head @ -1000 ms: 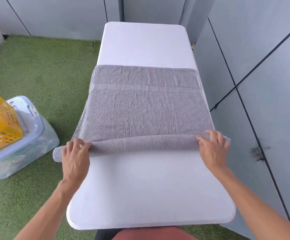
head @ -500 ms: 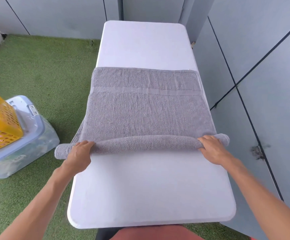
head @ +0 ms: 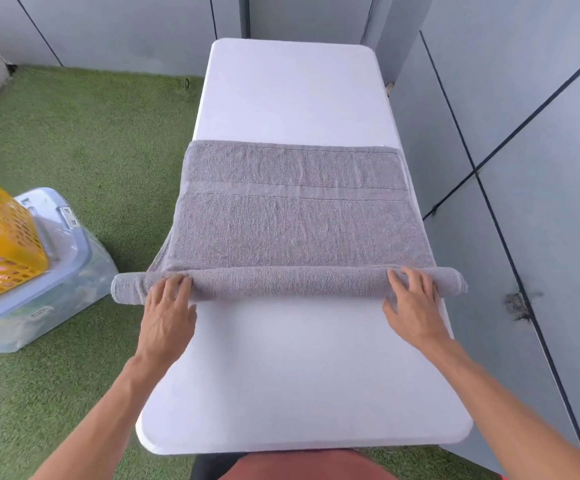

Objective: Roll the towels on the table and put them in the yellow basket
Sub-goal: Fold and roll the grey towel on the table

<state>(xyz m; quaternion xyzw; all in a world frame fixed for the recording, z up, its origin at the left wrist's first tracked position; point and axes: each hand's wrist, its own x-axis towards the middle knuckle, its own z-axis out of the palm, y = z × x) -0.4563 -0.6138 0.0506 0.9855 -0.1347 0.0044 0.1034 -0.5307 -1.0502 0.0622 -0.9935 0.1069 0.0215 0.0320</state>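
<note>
From the head view I note a grey towel [head: 295,223] lying across the white bench [head: 292,95], its near portion wound into a roll [head: 288,284] that runs across the bench's width and overhangs both long edges, more so at the left. The unrolled part lies flat beyond the roll, with a woven band crossing it near the far hem; the far end of the bench shows bare past that hem. My left hand [head: 169,317] lies on the left part of the roll with fingers stretched forward over the cloth, flat and not curled round it. My right hand [head: 415,311] lies on the right part of the roll in the same manner, fingers spread and straight, pressing on top, thumb towards the near side. Neither grip closes on anything; both merely bear down on the roll. The yellow basket [head: 2,244] stands well apart on the left, at the frame edge, set on top of a clear lidded storage box [head: 56,278] that rests on the green artificial turf [head: 108,133]. I cannot tell what the basket holds. Grey panelled walls [head: 524,133] enclose the far and right sides.
</note>
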